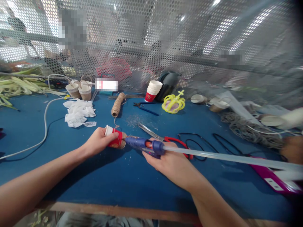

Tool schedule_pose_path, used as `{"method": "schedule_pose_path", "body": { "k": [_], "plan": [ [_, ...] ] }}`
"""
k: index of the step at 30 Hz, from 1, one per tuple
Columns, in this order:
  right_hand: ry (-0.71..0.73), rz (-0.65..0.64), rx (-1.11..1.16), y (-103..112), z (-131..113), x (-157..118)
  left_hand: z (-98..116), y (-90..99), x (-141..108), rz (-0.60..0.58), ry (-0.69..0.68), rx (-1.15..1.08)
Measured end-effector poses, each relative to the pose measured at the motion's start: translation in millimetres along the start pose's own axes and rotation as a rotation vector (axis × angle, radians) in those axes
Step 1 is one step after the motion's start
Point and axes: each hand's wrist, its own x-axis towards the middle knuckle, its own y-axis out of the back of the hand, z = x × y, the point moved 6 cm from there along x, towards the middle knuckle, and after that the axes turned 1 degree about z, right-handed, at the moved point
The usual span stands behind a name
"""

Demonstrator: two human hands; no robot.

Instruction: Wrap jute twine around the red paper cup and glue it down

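My left hand (100, 140) grips a red and white paper cup (115, 143) lying on its side, its base end turned right and partly wrapped in brown twine. In my right hand (168, 157) is a blue hot glue gun (144, 144), its nozzle at the wrapped end of the cup; I cannot tell whether it touches. A long clear glue stick (213, 155) sticks out of the gun's back toward the right. Behind the cup lies a roll of twine (117, 104), its loose strand running down toward the cup. Scissors (151, 131) with red handles lie just behind the gun.
Pliers (146, 108), a yellow crown-shaped piece (173, 103) and stacked paper cups (152, 90) stand farther back. White gloves (80, 112) and small twine-wrapped buckets (84, 91) are at left. A purple power strip (270, 176) and grey cord (251, 129) lie right. A perforated metal screen (142, 37) borders the table.
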Motion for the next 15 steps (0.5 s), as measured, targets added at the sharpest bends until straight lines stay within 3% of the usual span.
{"method": "schedule_pose_path", "body": {
  "k": [15],
  "plan": [
    [0.012,-0.011,0.032,-4.9,1.1,-0.7,4.6,-0.3,-1.1,0.029,0.015,0.009]
  ]
}}
